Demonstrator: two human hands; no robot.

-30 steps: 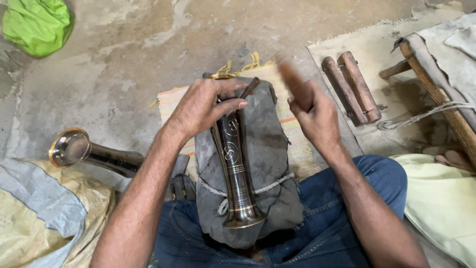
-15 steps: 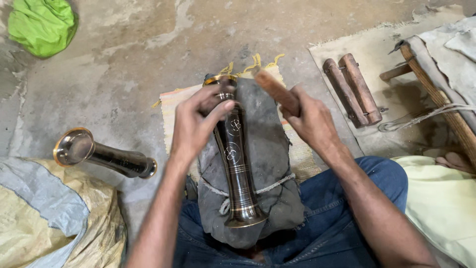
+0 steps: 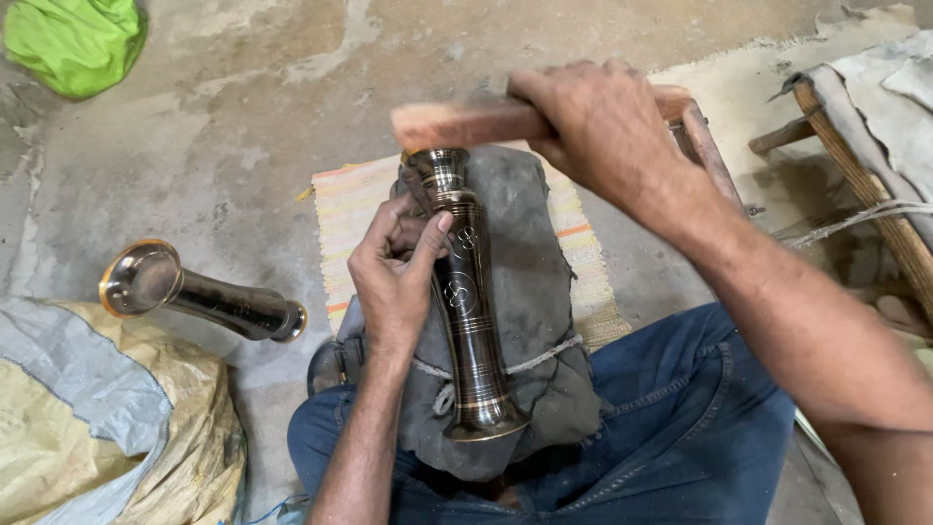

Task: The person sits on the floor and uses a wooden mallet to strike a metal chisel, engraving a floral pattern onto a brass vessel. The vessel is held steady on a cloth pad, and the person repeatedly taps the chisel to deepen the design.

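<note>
A dark engraved metal vase (image 3: 466, 301) lies lengthwise on the grey padded cushion (image 3: 530, 292) across your lap, flared mouth near you, far end under a wooden block (image 3: 466, 123). Your left hand (image 3: 394, 277) steadies its left side, fingers (image 3: 432, 243) curled against the body. Your right hand (image 3: 603, 126) is closed around the block, poised just above the far rim. A second vase (image 3: 194, 292) lies on the floor (image 3: 243, 117), left. The work looks midway; how much remains cannot be told.
</note>
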